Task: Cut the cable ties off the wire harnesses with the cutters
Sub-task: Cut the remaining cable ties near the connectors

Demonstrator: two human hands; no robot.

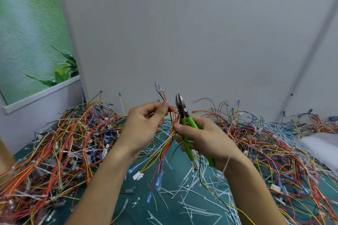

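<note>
Gripping the wire harness [164, 149] in both hands is being judged the right set-up for this step. The harness is being held above the table [182, 175] at the centre of the view, with its connectors hanging toward 6 o'clock. The upper wire ends are being pinched by the left hand [144, 124] between thumb and fingertips, at 10 o'clock from the white cable tie [169, 135]. The green handles of the cutters [184, 115] are being gripped by the right hand [203, 137] at 3 o'clock from the tie, and some wires are being pressed under its thumb. The jaws are being pointed toward 12 o'clock, slightly parted and well clear of the tie.

The tool is being judged to need tipping toward 7 o'clock, so that only the strap is being nipped and no insulation.

The tie's head is being lost among the wires. Any ties under the hands are being hidden. The harness piles [64, 142] at 9 and 3 o'clock are proving too tangled for counting ties. A white object [321, 144] at 3 o'clock is being blurred and cut off.
</note>
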